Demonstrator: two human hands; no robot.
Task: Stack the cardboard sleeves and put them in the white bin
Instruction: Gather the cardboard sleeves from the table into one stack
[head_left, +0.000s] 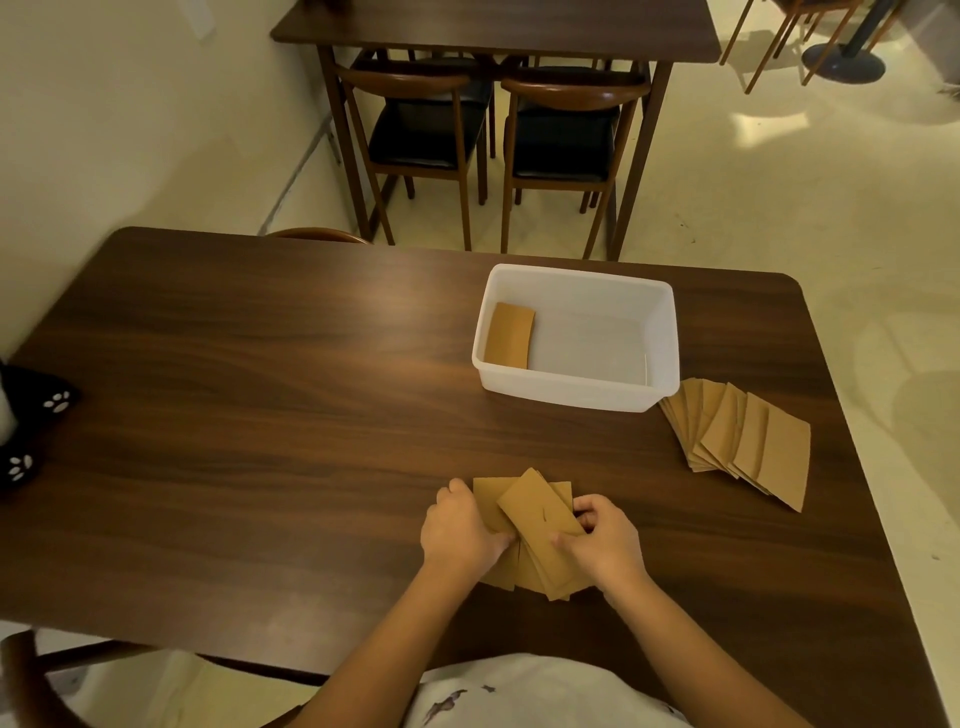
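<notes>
While several cardboard sleeves (540, 525) are clasped between left fingers (498, 543) and right fingers (569, 540), one sleeve (510, 335) is seen inside the white bin (660, 332) beyond; a fanned pile (743, 436) lies rightward.

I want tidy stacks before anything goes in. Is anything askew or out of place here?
Yes. The sleeves in both hands are crossed at angles, not squared. The pile right of the white bin is fanned out rather than stacked. One stack already lies in the bin's left end.
</notes>
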